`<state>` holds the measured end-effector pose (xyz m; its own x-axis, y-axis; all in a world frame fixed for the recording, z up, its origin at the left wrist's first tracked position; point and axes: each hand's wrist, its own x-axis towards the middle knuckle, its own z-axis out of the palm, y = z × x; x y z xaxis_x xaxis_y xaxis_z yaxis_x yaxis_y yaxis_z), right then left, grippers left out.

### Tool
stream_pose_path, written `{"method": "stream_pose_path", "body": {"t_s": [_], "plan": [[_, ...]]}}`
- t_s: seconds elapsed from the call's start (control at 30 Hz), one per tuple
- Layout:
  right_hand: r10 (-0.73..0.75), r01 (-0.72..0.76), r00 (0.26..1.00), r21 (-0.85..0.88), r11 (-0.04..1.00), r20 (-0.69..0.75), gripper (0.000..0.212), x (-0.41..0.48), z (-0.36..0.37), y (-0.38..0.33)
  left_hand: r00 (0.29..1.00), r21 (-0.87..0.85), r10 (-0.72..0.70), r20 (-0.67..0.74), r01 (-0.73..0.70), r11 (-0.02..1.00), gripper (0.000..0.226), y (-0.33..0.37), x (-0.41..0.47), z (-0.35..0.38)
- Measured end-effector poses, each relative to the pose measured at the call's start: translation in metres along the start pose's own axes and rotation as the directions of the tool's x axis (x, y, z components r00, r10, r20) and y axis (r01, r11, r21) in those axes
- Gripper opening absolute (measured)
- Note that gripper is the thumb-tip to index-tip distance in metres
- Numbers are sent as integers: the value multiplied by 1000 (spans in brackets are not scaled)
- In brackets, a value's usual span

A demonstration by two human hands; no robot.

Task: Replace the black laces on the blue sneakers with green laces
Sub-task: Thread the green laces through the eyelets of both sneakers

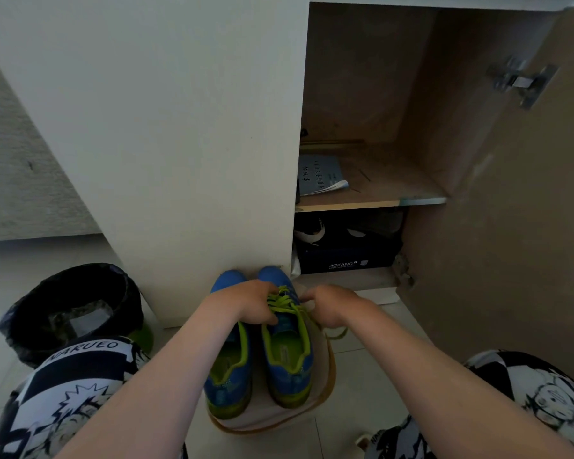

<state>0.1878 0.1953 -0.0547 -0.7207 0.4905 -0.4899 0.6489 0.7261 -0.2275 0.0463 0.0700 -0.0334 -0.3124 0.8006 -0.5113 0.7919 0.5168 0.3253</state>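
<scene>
Two blue sneakers with lime-green linings stand side by side on a round pale mat (325, 389), toes against a white cabinet. The right sneaker (287, 356) carries a green lace (285, 301) threaded across its eyelets. My left hand (251, 303) rests over the gap between the shoes and pinches the lace at its left side. My right hand (330, 308) grips the lace's other end just right of the shoe, and a loose green tail hangs below it. The left sneaker (227, 369) is partly hidden under my left forearm; its laces cannot be seen.
A black-lined waste bin (70, 309) stands on the floor at the left. The white cabinet panel (179, 144) rises straight ahead. Its right door (511, 226) hangs open, showing a shelf with papers (320, 175) and a dark shoebox (345, 260) below. My patterned knees flank the mat.
</scene>
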Motion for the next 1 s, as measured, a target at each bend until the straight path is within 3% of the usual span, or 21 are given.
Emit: {"method": "stream_pose_path", "body": {"t_s": [0.13, 0.23, 0.33, 0.4, 0.47, 0.63, 0.7, 0.77, 0.87, 1.0], "plan": [[21, -24, 999, -68, 997, -46, 15, 7, -1, -5, 992, -51, 11, -124, -18, 999, 56, -2, 4, 0], [46, -64, 990, -133, 989, -132, 13, 7, -11, -7, 968, -113, 35, -250, -65, 992, 44, 0, 4, -2], [51, -112, 948, -179, 977, -315, 18, 4, -25, -5, 941, -168, 79, -328, -141, 976, 38, 8, 3, -3], [70, -73, 908, 10, 997, -413, 25, 6, -29, -4, 929, -207, 99, -357, -182, 961, 39, 11, 3, -3], [70, 70, 899, 301, 951, -432, 30, 7, -31, -6, 906, -230, 109, -410, -219, 948, 44, 12, 4, -4], [20, 280, 933, 759, 588, -359, 25, 2, -35, -20, 781, -237, 111, -615, -317, 918, 61, 13, 0, -12], [-26, 331, 929, 799, 502, -369, 23, -3, -38, -23, 755, -234, 140, -641, -366, 901, 63, 13, -3, -19], [-81, 370, 921, 789, 490, -381, 22, -5, -41, -25, 767, -248, 181, -616, -406, 879, 63, 15, -6, -25], [-166, 409, 909, 740, 533, -383, 28, -6, -44, -29, 799, -248, 242, -550, -434, 866, 67, 19, -11, -30], [-198, 449, 885, 660, 602, -421, 31, -6, -42, -37, 841, -271, 195, -505, -368, 889, 54, 16, -15, -38]]}}
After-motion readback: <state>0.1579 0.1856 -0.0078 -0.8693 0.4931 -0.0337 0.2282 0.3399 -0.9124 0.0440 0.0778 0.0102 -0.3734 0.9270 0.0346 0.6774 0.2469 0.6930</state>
